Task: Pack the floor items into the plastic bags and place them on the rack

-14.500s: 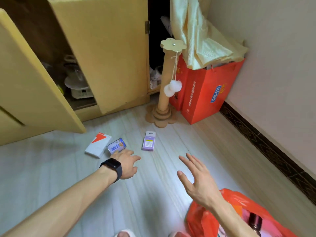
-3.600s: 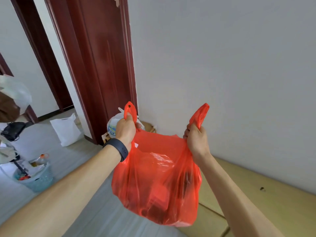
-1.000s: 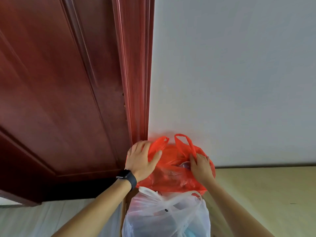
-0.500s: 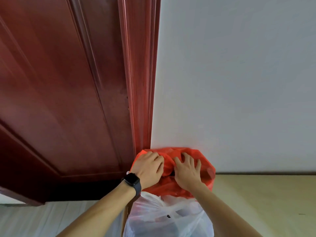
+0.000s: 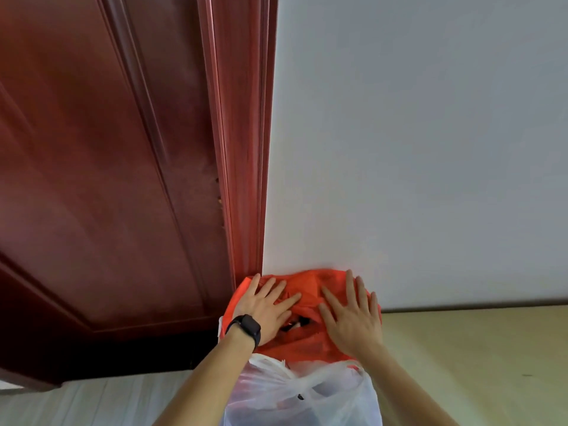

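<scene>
the red bag [image 5: 307, 282] sits in the corner where the door frame [image 5: 242, 149] meets the white wall [image 5: 415, 118], its far edge against the wall. both hands lie flat on top of it. the left hand [image 5: 267, 307] covers the left half of the bag, palm down, its fingers [image 5: 267, 289] straight and spread apart, pointing up and to the right toward the wall; they press on the plastic. a black watch [image 5: 246, 329] sits on that wrist. the right hand [image 5: 350, 318] covers the right half, palm down as well, its fingers [image 5: 349, 287] straight and fanned apart, the tips near the wall. the two hands are just beside each other without touching, and between them the plastic is bunched into folds. in the gap near the heels of the hands the bag's mouth is open a little, and something dark [image 5: 295, 323] shows inside; what it is cannot be told. a white bag [image 5: 304, 395] stands directly in front of the red bag, nearer the person, touching it; its handles gather at the top and dim shapes show through the thin plastic. what the red bag rests on is hidden by the hands and the white bag. to the left is a dark red panelled door [image 5: 92, 179], with pale floor [image 5: 76, 401] below it. to the right a yellowish flat surface [image 5: 476, 348] runs along the foot of the wall
</scene>
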